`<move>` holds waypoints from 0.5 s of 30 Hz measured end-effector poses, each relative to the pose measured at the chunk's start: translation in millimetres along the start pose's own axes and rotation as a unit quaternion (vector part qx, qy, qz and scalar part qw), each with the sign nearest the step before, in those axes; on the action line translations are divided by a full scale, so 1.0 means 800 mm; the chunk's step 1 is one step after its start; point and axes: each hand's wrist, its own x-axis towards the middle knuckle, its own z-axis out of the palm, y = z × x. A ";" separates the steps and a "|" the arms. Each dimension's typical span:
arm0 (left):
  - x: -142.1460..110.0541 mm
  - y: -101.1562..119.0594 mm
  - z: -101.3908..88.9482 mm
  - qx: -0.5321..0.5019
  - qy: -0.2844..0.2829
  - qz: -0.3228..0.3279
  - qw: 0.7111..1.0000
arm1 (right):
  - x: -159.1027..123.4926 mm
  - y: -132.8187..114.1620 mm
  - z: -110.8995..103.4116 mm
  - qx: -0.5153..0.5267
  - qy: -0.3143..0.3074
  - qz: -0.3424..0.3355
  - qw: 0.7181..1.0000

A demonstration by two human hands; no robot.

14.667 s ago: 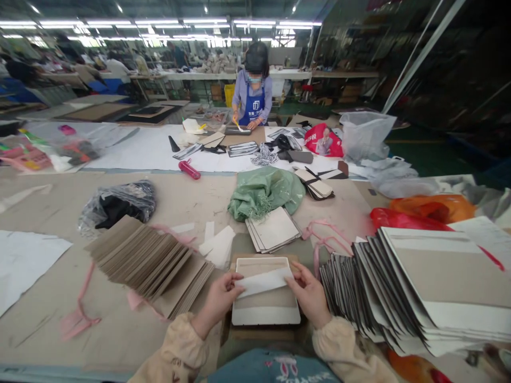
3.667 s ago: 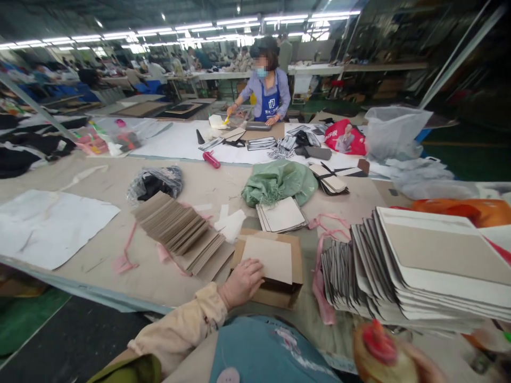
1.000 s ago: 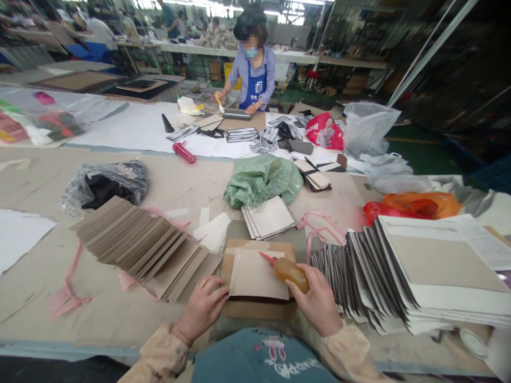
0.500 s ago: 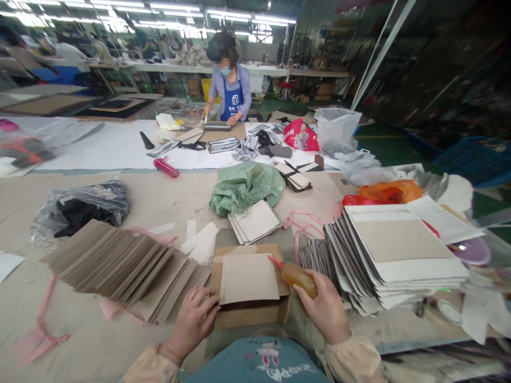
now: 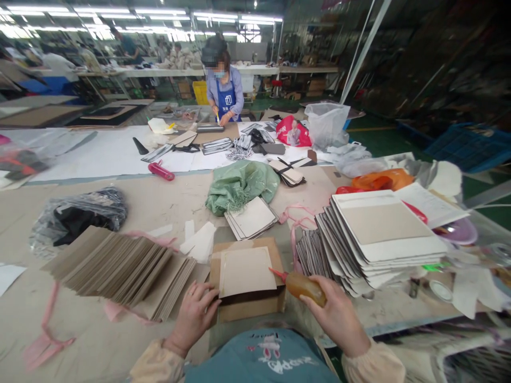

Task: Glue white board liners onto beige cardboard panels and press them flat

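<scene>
A beige card [image 5: 247, 271] lies on a brown cardboard box [image 5: 255, 310] right in front of me, its near edge raised over a dark gap. A shiny line, apparently glue, runs along its far and left edges. My left hand [image 5: 195, 314] is at the card's near left corner, fingers bent and thumb close beneath them. In my right hand [image 5: 335, 308] is a glue bottle [image 5: 305, 289] with amber contents, tilted on its side. Its red nozzle [image 5: 278, 274] points left, with the tip at the card's right edge.
Brown boards [image 5: 115, 266] stand fanned out on the left. Pale panels [image 5: 391, 223] are piled at right, beside narrow striped pieces [image 5: 313, 252]. Beyond the box are white-faced cards [image 5: 250, 218] and a green bag [image 5: 241, 183]. A co-worker [image 5: 224, 90] works across the table.
The nozzle tip has moved from the card's far right corner toward me along the right edge. My right hand has come with it. My left hand stays at the near left corner.
</scene>
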 end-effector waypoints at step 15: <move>0.007 0.017 -0.018 0.025 -0.001 -0.020 0.999 | -0.060 0.000 -0.038 0.350 -0.129 0.201 0.906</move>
